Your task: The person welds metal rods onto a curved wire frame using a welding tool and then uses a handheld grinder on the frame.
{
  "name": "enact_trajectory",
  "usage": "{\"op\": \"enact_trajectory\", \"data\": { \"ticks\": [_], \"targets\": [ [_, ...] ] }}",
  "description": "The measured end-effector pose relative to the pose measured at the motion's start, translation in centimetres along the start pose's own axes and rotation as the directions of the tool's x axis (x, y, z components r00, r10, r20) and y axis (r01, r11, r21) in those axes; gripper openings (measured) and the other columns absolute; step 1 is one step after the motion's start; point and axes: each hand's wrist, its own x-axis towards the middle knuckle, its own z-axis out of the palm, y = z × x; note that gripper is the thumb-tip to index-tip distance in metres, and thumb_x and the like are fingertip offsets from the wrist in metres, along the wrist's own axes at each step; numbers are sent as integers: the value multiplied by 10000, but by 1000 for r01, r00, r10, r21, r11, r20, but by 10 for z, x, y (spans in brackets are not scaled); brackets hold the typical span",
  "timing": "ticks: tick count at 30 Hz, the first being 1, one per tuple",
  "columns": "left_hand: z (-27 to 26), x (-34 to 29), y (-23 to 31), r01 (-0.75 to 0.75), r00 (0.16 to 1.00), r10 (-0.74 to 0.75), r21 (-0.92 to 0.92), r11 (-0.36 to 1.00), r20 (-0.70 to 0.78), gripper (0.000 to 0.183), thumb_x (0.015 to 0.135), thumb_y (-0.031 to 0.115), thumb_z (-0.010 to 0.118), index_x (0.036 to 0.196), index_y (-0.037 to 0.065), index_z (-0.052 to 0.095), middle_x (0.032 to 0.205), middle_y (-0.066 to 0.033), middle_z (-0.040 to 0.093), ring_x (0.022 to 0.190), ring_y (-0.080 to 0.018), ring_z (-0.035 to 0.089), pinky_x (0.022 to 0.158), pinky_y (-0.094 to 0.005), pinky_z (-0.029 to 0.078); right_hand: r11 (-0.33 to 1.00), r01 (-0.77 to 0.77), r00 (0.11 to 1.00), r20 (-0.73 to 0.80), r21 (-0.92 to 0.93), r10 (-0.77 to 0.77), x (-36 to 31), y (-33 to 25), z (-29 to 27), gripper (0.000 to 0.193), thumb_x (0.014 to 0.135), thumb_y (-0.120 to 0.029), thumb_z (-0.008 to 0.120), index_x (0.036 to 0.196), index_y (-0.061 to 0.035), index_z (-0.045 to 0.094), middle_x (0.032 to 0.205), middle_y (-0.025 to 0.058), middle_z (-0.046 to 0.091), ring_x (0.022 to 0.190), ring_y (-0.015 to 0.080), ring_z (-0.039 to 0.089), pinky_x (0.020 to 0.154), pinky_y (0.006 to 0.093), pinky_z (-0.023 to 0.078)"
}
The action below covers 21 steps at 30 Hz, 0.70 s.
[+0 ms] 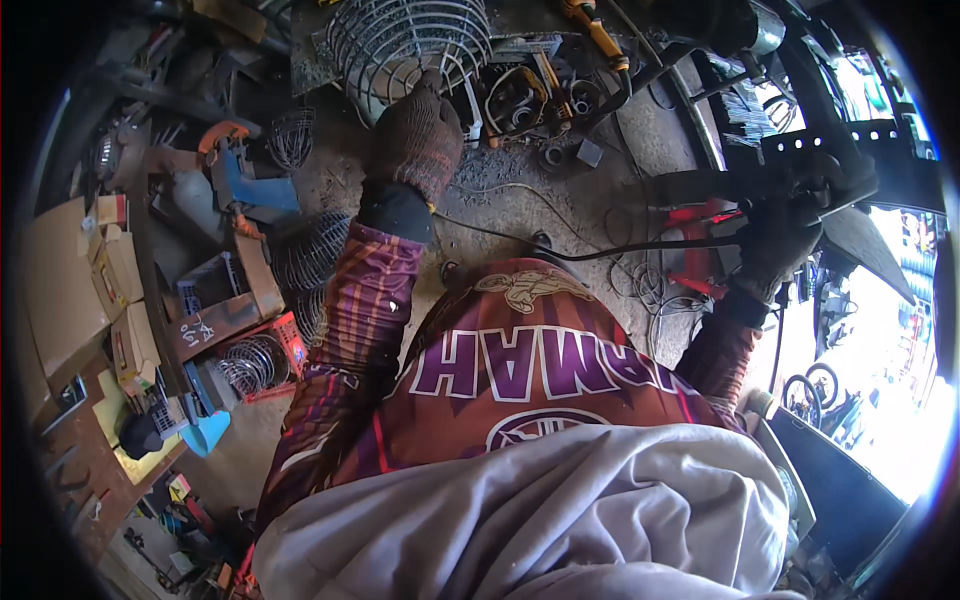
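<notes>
My left hand (418, 140), in a dark knitted glove, is closed at the lower rim of a round wire cage (410, 45), which is made of curved metal rods. Its fingertips are partly hidden by the glove's back. Out to the right, my right hand (780, 240), also gloved, is closed around a dark handle whose shape is hard to make out. A black cable (650, 246) runs from this hand leftward across my front. Close by the right hand is a dark flat plate (868, 250); whether it is held cannot be told.
Yellow power tool (597, 35) and loose metal parts lie beyond the cage. Several wire cages (315, 250) stand at left, near a blue and orange clamp-like tool (250, 180) and a red crate (285, 345). Cords (640, 285) trail over the floor beside a red object (695, 250).
</notes>
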Motion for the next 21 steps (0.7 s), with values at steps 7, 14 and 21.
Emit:
{"op": "enact_trajectory", "data": {
  "ticks": [7, 14, 21],
  "targets": [
    [-14, -9, 2, 3, 994, -17, -125, 992, -111, 344, 957, 238, 554, 1276, 131, 627, 1029, -205, 701, 863, -415, 680, 732, -484, 543, 857, -230, 973, 102, 460, 207, -7, 11, 15, 234, 894, -239, 680, 1049, -75, 618, 824, 67, 652, 657, 189, 653, 583, 320, 529],
    [-8, -11, 8, 87, 991, -96, -95, 992, -98, 310, 952, 175, 578, 1243, 76, 615, 942, -188, 677, 836, -359, 673, 714, -428, 533, 874, -26, 950, 284, 485, -129, -19, 85, 58, 291, 979, -131, 542, 1247, -16, 556, 1013, 88, 642, 814, 170, 656, 708, 310, 538],
    [-3, -9, 7, 121, 976, -142, -135, 983, -162, 364, 971, 208, 574, 1308, 74, 605, 1162, -182, 685, 901, -344, 675, 789, -390, 529, 742, -329, 780, 611, 585, -136, -44, 106, 115, 378, 907, -138, 682, 1229, 20, 561, 914, 50, 662, 796, 161, 668, 703, 292, 548]
  ]
}}
